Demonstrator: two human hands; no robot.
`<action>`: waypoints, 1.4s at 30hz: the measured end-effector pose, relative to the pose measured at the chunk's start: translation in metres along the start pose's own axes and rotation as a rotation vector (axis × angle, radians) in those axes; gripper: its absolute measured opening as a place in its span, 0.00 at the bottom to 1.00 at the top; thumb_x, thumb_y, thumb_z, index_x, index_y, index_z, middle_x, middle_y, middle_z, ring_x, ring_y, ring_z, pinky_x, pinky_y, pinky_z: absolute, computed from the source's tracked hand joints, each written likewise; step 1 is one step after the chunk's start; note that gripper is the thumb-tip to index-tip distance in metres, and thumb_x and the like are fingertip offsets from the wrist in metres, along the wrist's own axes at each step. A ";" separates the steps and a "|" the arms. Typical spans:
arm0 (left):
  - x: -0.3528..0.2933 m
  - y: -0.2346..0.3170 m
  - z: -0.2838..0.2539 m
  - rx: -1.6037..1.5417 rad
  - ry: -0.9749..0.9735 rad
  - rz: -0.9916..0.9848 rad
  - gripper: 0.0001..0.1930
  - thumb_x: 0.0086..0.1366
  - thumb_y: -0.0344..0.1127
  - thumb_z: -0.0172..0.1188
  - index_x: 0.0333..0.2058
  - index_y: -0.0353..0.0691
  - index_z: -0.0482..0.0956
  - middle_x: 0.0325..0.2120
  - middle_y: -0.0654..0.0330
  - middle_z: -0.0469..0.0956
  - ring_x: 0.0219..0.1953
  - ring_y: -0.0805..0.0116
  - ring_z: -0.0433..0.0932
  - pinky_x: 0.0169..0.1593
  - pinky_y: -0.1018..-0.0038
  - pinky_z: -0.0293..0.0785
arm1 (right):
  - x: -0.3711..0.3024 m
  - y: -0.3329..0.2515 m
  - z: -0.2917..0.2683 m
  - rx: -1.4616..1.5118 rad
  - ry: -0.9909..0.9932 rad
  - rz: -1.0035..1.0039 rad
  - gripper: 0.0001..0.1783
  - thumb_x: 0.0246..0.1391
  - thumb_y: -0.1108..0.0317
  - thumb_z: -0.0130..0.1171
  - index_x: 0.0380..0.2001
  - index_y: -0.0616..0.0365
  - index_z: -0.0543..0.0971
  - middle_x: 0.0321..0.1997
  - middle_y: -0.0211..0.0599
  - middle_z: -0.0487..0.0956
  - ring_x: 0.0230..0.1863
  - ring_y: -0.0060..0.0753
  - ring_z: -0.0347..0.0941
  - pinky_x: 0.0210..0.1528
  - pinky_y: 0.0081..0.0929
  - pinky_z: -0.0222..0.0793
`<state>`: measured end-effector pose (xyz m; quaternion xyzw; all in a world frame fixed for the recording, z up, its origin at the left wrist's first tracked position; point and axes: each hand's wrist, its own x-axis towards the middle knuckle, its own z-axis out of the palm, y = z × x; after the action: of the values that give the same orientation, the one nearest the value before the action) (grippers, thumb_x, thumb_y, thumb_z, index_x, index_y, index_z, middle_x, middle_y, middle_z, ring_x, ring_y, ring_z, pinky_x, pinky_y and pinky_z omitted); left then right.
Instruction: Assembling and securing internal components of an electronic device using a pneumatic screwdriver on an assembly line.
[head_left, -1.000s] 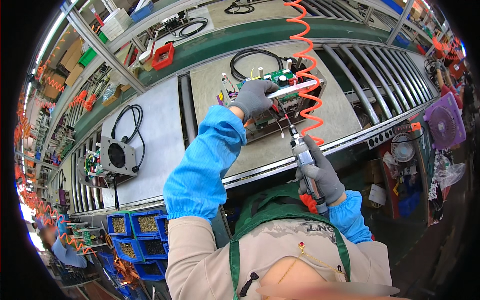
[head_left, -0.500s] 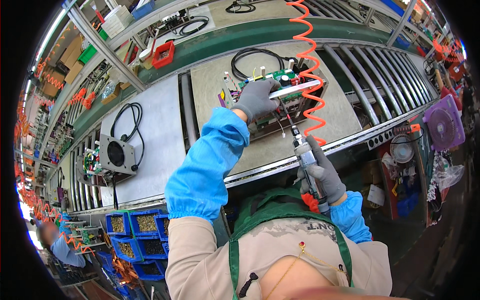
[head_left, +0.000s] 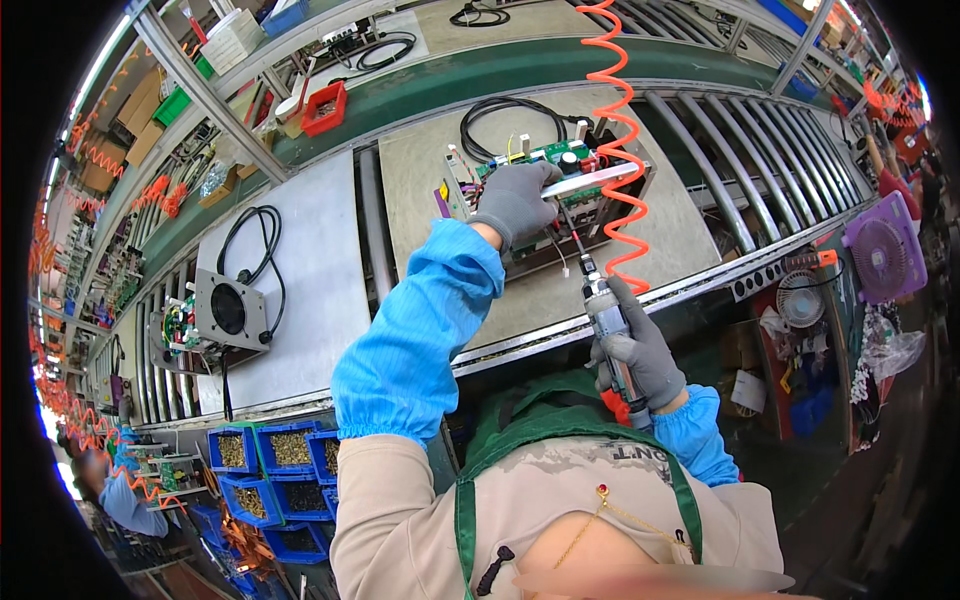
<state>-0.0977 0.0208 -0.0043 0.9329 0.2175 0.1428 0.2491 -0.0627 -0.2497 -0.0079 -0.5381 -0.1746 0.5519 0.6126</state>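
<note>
Since I only get one head view out here, what I'm going by is the angle of the power screwdriver [head_left: 606,312]. Its long axis runs from the right hand [head_left: 645,350], just outside the near edge of the beige board [head_left: 655,240], over that edge and a bit left, toward the open circuit unit [head_left: 546,154]. That unit sits around the middle of the board, a little nearer its far edge, with a black cable [head_left: 464,126] looped behind it. The right hand is wrapped around the screwdriver body, no doubt there. The left hand [head_left: 515,203] is way closer to the unit: it's at the front side, fingers curled by the left end of the silver bar [head_left: 592,180], and the bit [head_left: 577,240] points in right beside those fingertips.

Annoying part: I can't tell if the left fingers are pinching something or just resting there, the glove covers it. The very tip of the bit gets lost against the dark innards, so no clue if it's touching anything. Plus the orange coiled hose [head_left: 640,212] cuts across the unit's right end in my view.
</note>
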 end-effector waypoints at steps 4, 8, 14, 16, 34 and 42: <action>-0.007 0.006 0.000 -0.034 -0.007 -0.013 0.20 0.48 0.35 0.59 0.44 0.46 0.78 0.37 0.52 0.80 0.41 0.53 0.78 0.48 0.67 0.73 | -0.002 0.005 0.003 -0.034 0.004 -0.089 0.46 0.43 0.72 0.52 0.68 0.44 0.51 0.37 0.43 0.72 0.18 0.30 0.71 0.19 0.26 0.72; -0.048 0.044 0.030 0.274 0.108 0.703 0.24 0.46 0.31 0.62 0.47 0.44 0.75 0.47 0.56 0.73 0.55 0.57 0.68 0.60 0.58 0.61 | 0.008 0.015 -0.017 0.175 0.005 -0.003 0.32 0.53 0.53 0.50 0.60 0.50 0.61 0.32 0.42 0.76 0.20 0.32 0.73 0.20 0.29 0.73; -0.085 0.076 0.040 0.199 -0.178 0.817 0.13 0.49 0.33 0.60 0.37 0.47 0.75 0.38 0.60 0.73 0.46 0.61 0.71 0.61 0.56 0.58 | -0.009 0.020 -0.015 0.337 0.075 0.095 0.28 0.58 0.43 0.46 0.45 0.58 0.73 0.31 0.41 0.78 0.24 0.35 0.76 0.28 0.31 0.75; -0.084 0.068 0.051 0.103 -0.100 0.823 0.10 0.50 0.33 0.60 0.34 0.46 0.73 0.34 0.61 0.72 0.44 0.60 0.71 0.63 0.55 0.55 | -0.022 0.023 -0.023 0.362 0.003 0.235 0.27 0.57 0.46 0.49 0.46 0.59 0.74 0.32 0.42 0.78 0.25 0.35 0.77 0.28 0.30 0.75; -0.041 0.067 -0.002 -0.410 -0.048 0.344 0.23 0.47 0.36 0.65 0.44 0.37 0.76 0.40 0.51 0.75 0.45 0.53 0.72 0.50 0.63 0.69 | -0.020 0.017 -0.051 0.443 -0.343 0.060 0.28 0.41 0.63 0.62 0.45 0.68 0.70 0.33 0.43 0.76 0.30 0.34 0.77 0.39 0.30 0.75; 0.000 0.010 0.000 0.121 0.003 0.027 0.18 0.52 0.41 0.60 0.41 0.42 0.80 0.34 0.50 0.78 0.40 0.53 0.77 0.47 0.64 0.72 | -0.003 0.019 -0.028 0.196 -0.146 0.037 0.38 0.46 0.59 0.56 0.61 0.54 0.58 0.31 0.36 0.74 0.28 0.26 0.73 0.31 0.25 0.73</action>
<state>-0.0947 0.0127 0.0014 0.9489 0.2134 0.1339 0.1903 -0.0506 -0.2693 -0.0326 -0.4371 -0.1541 0.6153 0.6377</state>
